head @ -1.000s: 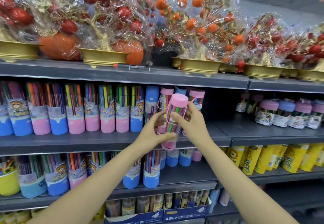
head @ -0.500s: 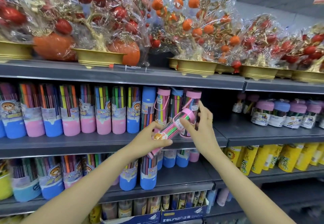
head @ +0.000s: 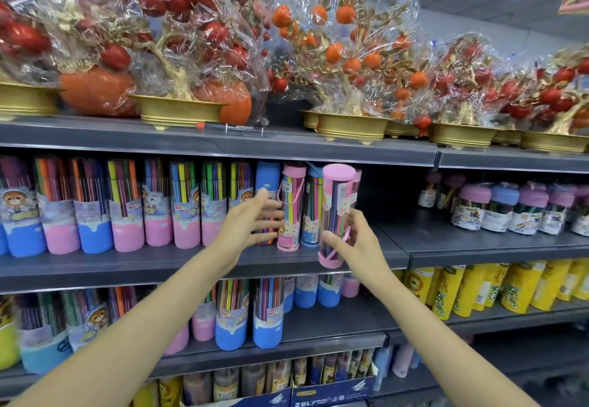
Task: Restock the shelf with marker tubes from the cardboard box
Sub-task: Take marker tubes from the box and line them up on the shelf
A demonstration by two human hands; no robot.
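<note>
One pink-capped marker tube (head: 336, 215) in R hand (head: 360, 247); L hand (head: 251, 225) open, approx. touching shelf tubes (head: 288, 212).

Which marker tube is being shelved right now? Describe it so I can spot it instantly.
Find the grey middle shelf under the wrapped fruit trees. At the right end of its marker row, the pink-capped tube is gripped by the right hand. Unlike its neighbours, it hangs past the shelf's front edge.
</note>
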